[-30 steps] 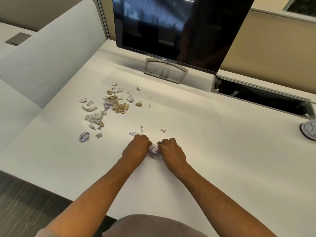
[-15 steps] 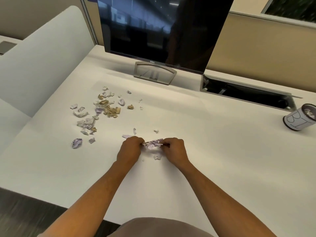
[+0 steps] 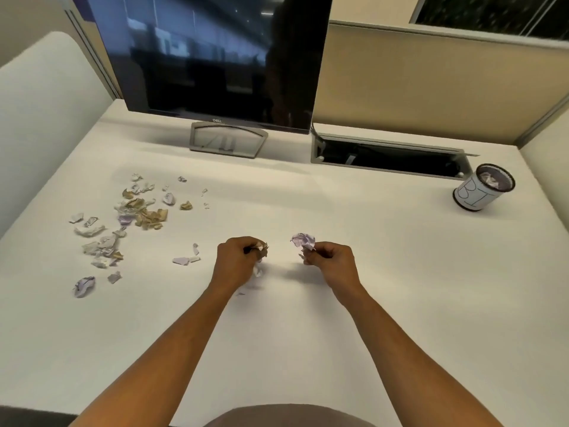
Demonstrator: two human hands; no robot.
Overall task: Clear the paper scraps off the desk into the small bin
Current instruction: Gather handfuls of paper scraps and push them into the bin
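Near the middle of the white desk (image 3: 308,334), my left hand (image 3: 237,261) grips a few small scraps, some tan ones poking out at its fingertips. My right hand (image 3: 331,261) pinches a crumpled lilac paper wad (image 3: 304,241) that sticks up above its fingers. A scatter of white, lilac and tan paper scraps (image 3: 123,223) lies at the desk's left. Two or three more scraps (image 3: 186,258) lie just left of my left hand. The small bin (image 3: 478,192), a white-labelled cup with paper inside, stands at the far right.
A dark monitor (image 3: 209,57) on a grey stand (image 3: 228,143) stands at the back. Right of it is an open cable tray slot (image 3: 391,157). Beige partitions close the back and right; a white divider (image 3: 46,112) runs along the left.
My hands, held together on one clump of scraps, have pulled apart, each carrying a share. The view has swung right, bringing the bin fully into sight.
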